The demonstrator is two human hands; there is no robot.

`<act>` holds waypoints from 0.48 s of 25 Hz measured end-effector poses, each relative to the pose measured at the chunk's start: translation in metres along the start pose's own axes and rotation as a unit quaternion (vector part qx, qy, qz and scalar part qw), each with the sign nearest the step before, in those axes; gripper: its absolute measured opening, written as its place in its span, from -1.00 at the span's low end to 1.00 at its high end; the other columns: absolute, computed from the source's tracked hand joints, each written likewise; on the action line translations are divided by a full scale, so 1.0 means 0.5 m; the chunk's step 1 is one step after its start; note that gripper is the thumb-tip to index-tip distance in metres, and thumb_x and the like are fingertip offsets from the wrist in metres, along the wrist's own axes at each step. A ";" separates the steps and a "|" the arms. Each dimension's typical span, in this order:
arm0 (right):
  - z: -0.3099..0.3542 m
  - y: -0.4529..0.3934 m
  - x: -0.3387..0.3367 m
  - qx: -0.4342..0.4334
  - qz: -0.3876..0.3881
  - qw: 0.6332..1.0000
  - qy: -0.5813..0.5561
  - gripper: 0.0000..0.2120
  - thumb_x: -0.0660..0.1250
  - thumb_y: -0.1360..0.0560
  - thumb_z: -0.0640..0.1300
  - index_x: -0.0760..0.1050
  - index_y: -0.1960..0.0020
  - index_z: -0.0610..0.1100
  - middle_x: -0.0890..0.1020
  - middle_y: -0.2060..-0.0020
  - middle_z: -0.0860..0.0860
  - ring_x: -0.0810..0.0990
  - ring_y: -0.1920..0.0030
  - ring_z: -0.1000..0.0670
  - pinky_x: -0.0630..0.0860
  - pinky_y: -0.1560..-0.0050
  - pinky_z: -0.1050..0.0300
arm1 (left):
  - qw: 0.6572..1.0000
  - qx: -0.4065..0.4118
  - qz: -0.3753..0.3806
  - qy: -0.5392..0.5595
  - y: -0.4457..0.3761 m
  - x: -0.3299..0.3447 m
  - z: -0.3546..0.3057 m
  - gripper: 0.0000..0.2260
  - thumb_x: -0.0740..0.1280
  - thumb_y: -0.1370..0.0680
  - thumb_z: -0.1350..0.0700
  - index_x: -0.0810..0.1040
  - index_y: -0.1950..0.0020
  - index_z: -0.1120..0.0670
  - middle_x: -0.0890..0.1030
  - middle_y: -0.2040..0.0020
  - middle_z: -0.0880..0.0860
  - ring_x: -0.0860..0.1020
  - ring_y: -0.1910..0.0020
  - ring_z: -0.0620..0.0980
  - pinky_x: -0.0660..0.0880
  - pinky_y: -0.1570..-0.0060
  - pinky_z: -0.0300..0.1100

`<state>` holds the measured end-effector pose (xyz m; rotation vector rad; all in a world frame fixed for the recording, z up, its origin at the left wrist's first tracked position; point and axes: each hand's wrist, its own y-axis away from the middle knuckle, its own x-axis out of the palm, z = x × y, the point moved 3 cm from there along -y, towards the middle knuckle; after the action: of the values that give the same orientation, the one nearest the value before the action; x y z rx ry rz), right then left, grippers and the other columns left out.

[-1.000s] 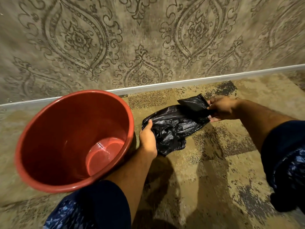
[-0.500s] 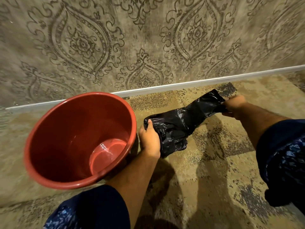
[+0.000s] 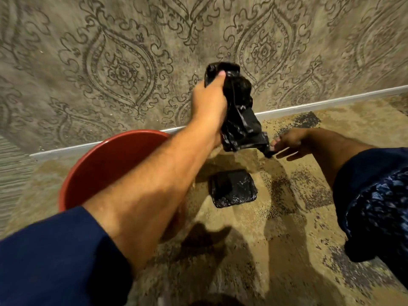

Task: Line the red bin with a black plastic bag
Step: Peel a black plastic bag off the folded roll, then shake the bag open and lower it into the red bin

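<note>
Looking down at a mottled tan and grey carpet [image 3: 254, 250] meeting a wall [image 3: 88, 51] papered in grey damask, with a pale baseboard [image 3: 331, 100] along the join. Left hand [image 3: 208, 104] raised in front of the wall, fist closed around the top of a crumpled, glossy black plastic bag [image 3: 240, 120] hanging down from it. Right hand [image 3: 289, 143] lower and to the right, fingertips pinching the bag's bottom corner, other fingers spread. Red bin [image 3: 106, 164] standing on the carpet at left, mostly hidden behind the left forearm, unlined. Folded black plastic bundle [image 3: 233, 188] lying flat on the carpet near the bin, below the held bag. Dark blue sleeves on both arms.
</note>
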<state>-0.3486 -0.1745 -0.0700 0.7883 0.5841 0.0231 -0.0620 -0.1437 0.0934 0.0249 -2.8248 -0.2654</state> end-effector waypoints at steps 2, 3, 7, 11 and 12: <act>0.056 0.015 0.020 -0.052 0.025 0.998 0.016 -0.87 0.44 -0.63 -0.22 0.59 -0.16 -0.10 0.75 -0.21 -0.13 0.71 -0.22 -0.14 0.54 -0.27 -0.14 | 0.999 0.027 0.001 0.020 -0.005 -0.020 -0.063 -0.92 0.37 -0.66 0.10 0.62 -0.07 0.09 0.73 0.30 0.03 0.73 0.32 0.01 0.65 0.36 -0.13; 0.092 0.026 0.027 -0.090 0.020 0.996 0.018 -0.86 0.47 -0.62 -0.20 0.61 -0.17 -0.10 0.75 -0.18 -0.12 0.71 -0.22 -0.14 0.55 -0.29 -0.16 | 0.999 0.039 0.000 0.026 -0.009 -0.032 -0.088 -0.93 0.37 -0.65 0.13 0.62 -0.04 0.11 0.70 0.39 -0.01 0.70 0.39 -0.02 0.59 0.42 -0.20; 0.315 0.142 0.054 -0.324 -0.031 0.939 -0.106 -0.87 0.53 -0.57 -0.09 0.61 0.10 -0.07 0.70 0.19 -0.13 0.70 0.11 -0.01 0.62 -0.06 -0.06 | 0.997 0.076 -0.007 0.023 -0.027 -0.102 -0.167 -0.89 0.37 -0.65 0.14 0.59 0.07 0.10 0.62 0.50 -0.08 0.63 0.49 -0.10 0.54 0.43 -0.23; 0.488 0.321 0.111 -0.487 0.080 0.848 -0.193 -0.65 0.63 -0.38 0.17 0.63 0.02 -0.01 0.65 0.24 0.04 0.60 0.29 0.13 0.49 0.28 0.27 | 0.992 0.105 -0.024 0.059 -0.042 -0.156 -0.217 -0.86 0.46 -0.62 0.04 0.66 0.07 0.09 0.73 0.33 -0.01 0.73 0.25 0.01 0.71 0.18 -0.10; 0.513 0.354 0.131 -0.514 0.102 0.833 -0.175 -0.67 0.64 -0.39 0.14 0.65 -0.03 0.03 0.68 0.20 0.08 0.63 0.25 0.15 0.53 0.26 0.29 | 0.992 0.114 -0.025 0.058 -0.047 -0.165 -0.230 -0.84 0.47 -0.60 0.01 0.67 0.06 0.09 0.76 0.26 0.02 0.75 0.18 0.05 0.72 0.10 -0.05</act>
<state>-0.1299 -0.2026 0.1602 -0.2160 0.0701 0.3572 0.0512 -0.1836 0.1725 0.1559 -2.7262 0.0468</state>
